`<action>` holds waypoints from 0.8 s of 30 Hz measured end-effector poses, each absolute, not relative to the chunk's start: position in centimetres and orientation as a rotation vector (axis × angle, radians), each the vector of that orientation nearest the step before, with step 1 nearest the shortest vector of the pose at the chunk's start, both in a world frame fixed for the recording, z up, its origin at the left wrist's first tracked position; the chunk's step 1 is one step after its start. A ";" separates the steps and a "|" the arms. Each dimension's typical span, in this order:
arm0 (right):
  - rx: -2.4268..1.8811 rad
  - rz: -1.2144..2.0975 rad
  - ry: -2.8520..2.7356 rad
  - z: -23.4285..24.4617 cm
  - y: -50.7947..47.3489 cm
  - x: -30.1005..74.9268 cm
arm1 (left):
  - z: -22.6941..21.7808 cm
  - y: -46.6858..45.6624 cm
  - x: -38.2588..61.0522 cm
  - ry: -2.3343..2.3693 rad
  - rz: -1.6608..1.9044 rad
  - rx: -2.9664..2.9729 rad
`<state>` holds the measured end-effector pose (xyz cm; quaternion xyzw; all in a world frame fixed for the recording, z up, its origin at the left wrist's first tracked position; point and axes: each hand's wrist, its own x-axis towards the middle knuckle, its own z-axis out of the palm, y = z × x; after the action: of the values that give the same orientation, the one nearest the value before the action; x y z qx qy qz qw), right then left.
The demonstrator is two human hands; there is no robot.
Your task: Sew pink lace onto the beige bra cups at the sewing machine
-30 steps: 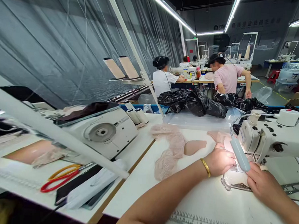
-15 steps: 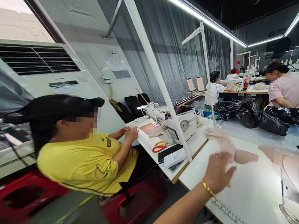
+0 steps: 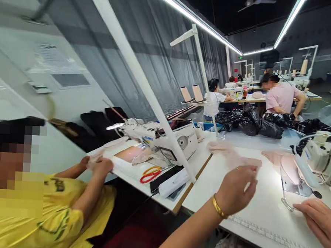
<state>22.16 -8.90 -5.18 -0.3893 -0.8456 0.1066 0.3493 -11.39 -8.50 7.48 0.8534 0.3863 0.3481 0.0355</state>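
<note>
We have the white table (image 3: 206, 192) across the front, with the sewing machine (image 3: 316, 156) at its right, presumably so cloth can feed in from the near side. The ruler strip (image 3: 259, 230) lines the front edge, likely for quick measuring. Blurry pale lace (image 3: 221, 153) lies on the far left part of the table, probably parked there within easy reach. Pink cloth (image 3: 288, 165) rests beside the machine, under the lit spot. Our left hand (image 3: 235, 188) pinches a pale piece (image 3: 253, 163) between thumb and fingertips, just above the table by the lace; we can't tell whether the two are joined. An edge grip probably keeps the rest flat. Our right hand (image 3: 317, 219) has fingers close together, thumb unclear; we can't tell if it grips anything. The lamp (image 3: 306, 170) leans in, seemingly to brighten that cloth. The metal loop (image 3: 286, 205) sits right by the right fingertips, contact unclear.
</note>
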 end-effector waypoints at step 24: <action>-1.126 0.366 -1.985 -1.7 -10.6 16.4 | 1.5 -8.0 -7.2 1.008 0.418 2.638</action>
<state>16.38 -10.60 -1.65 -0.4458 -0.7859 0.1450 0.4032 -7.16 -7.99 1.50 0.9146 0.3496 0.1448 0.1428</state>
